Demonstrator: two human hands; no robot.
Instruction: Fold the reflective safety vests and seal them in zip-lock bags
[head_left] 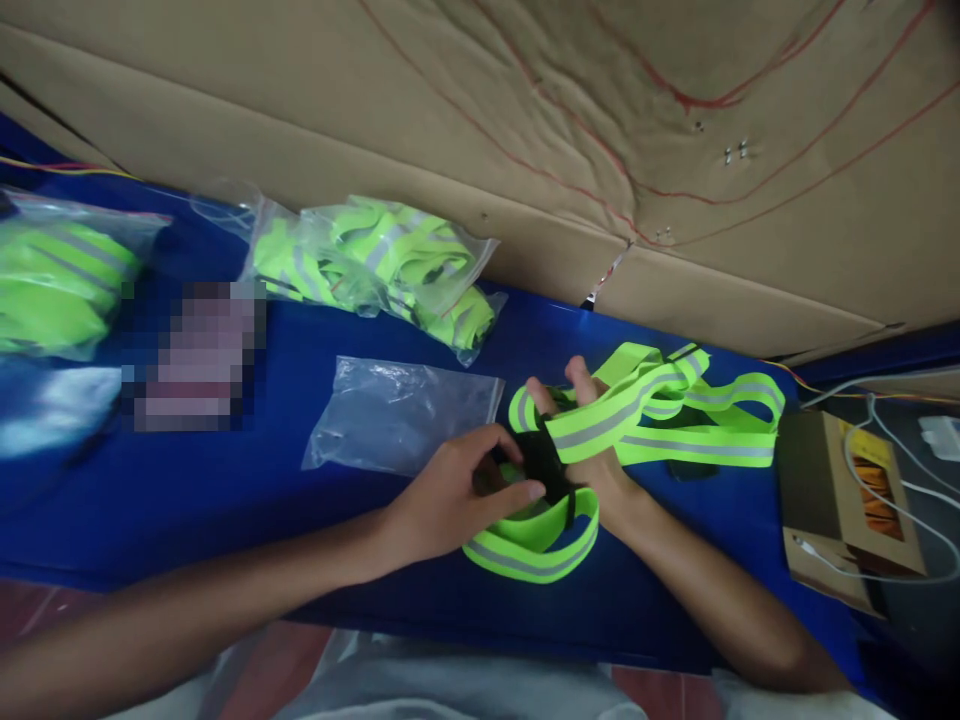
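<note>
Several fingers (580,379) hold looped webbing (607,421) (neon, grey-striped).

Open room stretches across a smooth blue table (255,490) between a flat, clear plastic bag (397,415) and a pixelated pinkish rectangle (199,360); a bare left forearm (247,585) bars the near edge. Looped lime-green, silver-striped straps (592,430) block the right half, clear bags of lime-green banding (409,255) crowd the far edge below a brown cardboard wall (300,140), and a brown cardboard box (814,475) obstructs the right edge.
</note>
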